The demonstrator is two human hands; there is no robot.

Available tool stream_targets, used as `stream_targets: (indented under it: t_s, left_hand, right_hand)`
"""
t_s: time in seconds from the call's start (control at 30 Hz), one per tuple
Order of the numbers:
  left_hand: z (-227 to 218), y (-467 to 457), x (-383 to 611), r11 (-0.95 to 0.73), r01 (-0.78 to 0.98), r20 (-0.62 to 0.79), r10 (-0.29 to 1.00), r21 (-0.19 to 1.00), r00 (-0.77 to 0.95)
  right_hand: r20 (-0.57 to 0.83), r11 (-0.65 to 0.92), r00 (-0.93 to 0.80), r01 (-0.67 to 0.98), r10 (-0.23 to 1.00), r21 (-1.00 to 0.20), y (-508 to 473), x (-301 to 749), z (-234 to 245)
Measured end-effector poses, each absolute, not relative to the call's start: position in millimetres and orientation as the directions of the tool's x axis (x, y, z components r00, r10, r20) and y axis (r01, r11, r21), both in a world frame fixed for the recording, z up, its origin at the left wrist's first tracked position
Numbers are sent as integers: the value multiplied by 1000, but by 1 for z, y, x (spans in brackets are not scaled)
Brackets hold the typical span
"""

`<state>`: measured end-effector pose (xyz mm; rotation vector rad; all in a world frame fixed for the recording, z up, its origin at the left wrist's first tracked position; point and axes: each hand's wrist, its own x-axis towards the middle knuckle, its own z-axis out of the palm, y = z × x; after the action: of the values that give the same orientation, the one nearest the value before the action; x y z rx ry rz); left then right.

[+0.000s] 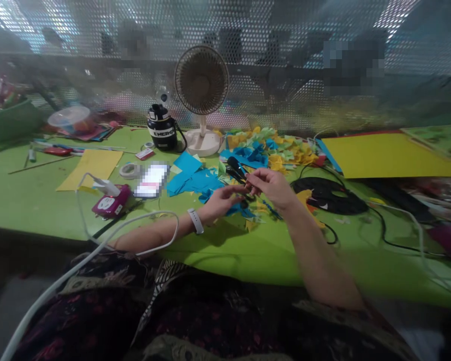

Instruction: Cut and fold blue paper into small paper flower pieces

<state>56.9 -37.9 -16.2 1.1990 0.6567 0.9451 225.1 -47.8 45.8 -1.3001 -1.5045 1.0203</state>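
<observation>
My right hand (271, 186) has its fingers pinched together above the middle of the green table. Just past its fingertips are two slim, dark pieces with rounded black ends (233, 163); I cannot make out their kind or whether the fingers grip them. My left hand (222, 201), with a pale watch band (195, 221) at the wrist, reaches in from the left, palm down and fingers stretched toward the right fingertips. Blue paper pieces (195, 179) lie under and beside the left hand. Behind both hands spreads a heap of blue, yellow and green paper scraps (272, 148).
A beige fan (202, 82) and a black jug (163, 128) stand at the back. To the left are a lit phone (152, 180), a tape roll (129, 171) and a purple socket block (110, 201) with a white cable. Right, a black coiled item (332, 196) and yellow sheet (394, 154).
</observation>
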Motion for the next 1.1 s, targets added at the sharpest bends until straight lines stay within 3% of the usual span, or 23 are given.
stream_targets:
  t_s: [0.13,0.27,0.33,0.4,0.57,0.67,0.87,1.1]
  left_hand:
    - [-4,-36,32,-106,-155,162,893,982,420]
    - [5,-19,-12,-366,199,314,916,909,248]
    - [7,-9,-34,-391,338,307,910,856,278]
    - [6,-1,-50,-363,422,212,908,831,362]
    - [-6,3,-62,-412,370,171,827,833,536]
    - [-13,1,-58,-497,449,221,814,743,537]
    - [-28,2,-50,-561,657,247,822,503,512]
    - [-34,5,-49,-614,592,387,789,522,477]
  right_hand:
    - [34,71,-103,374,994,-925,-45,228,42]
    - [-34,45,-159,464,987,-885,-44,228,38]
    - [-24,59,-169,469,985,-881,-46,228,40]
    - [-40,75,-218,493,975,-867,-49,226,43]
    - [-266,148,-502,641,823,-753,-57,210,41]
    - [-275,285,-584,688,764,-668,-58,197,28]
    - [-291,335,-552,764,781,-552,-58,186,13]
    - [-208,320,-493,776,845,-544,-57,195,23]
